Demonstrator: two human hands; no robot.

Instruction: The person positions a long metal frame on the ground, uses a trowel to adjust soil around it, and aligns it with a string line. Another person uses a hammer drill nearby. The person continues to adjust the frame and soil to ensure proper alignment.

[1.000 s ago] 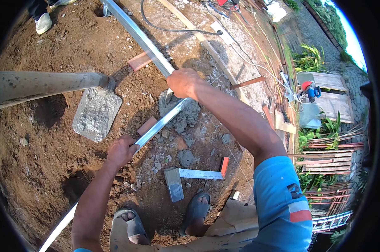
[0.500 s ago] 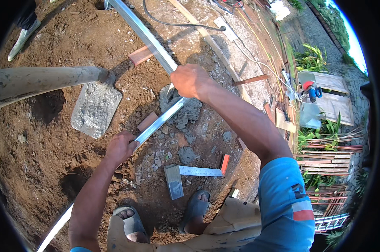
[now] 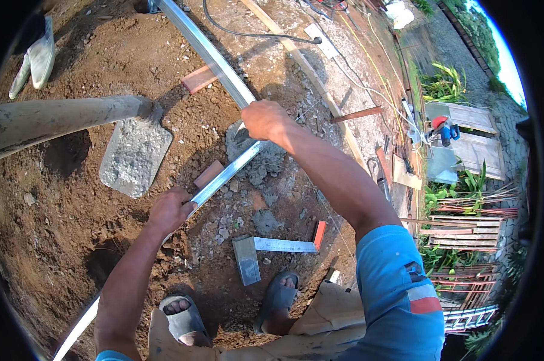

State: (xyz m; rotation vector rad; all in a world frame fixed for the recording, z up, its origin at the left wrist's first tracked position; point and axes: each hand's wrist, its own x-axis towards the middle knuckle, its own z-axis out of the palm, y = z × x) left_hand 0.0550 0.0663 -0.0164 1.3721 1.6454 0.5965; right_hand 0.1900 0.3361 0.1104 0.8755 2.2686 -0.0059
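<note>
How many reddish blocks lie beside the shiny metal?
2: one reddish block by the upper stretch of shiny metal, a lower block between the left hand and right hand. More may be hidden.

My short blue fabric sleeve (image 3: 380, 271) bears a white-and-red patch (image 3: 425, 301). The long, ridged silver metal bar (image 3: 216, 60) is streaked white; the flat metal shovel blade (image 3: 135, 157), mottled grey. My loose tan cloth trousers (image 3: 329, 313) are spotted dark.

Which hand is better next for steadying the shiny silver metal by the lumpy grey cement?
Probably the right hand: it grips the upper silvery metal bar near the lumpy grey cement patch. The left hand grips the lower silvery metal length, farther from the cement, nearer the grey sandals.
</note>
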